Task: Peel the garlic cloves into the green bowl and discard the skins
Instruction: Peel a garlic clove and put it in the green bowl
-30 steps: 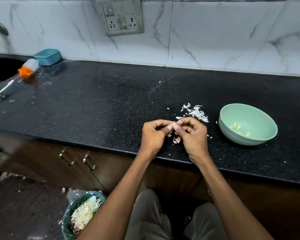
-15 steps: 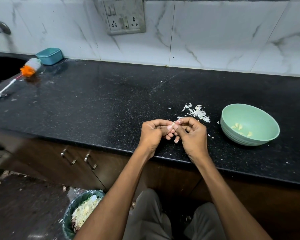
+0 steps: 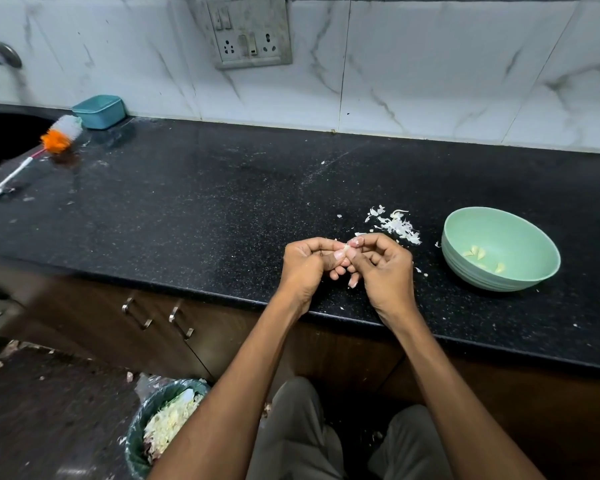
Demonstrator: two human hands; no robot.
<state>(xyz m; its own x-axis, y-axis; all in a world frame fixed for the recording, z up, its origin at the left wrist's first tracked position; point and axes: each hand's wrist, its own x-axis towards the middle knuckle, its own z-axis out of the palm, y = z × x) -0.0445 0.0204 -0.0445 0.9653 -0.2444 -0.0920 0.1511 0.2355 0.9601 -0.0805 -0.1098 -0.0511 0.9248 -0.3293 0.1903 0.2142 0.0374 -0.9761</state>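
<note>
Both hands on clove point(image 3: 347, 250) near counter edge point(image 3: 222, 292)

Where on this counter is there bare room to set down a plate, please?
The wide stretch between the brush and the hands is bare, apart from specks. It is crowded between the right hand and the green bowl, where garlic skins lie.
</note>
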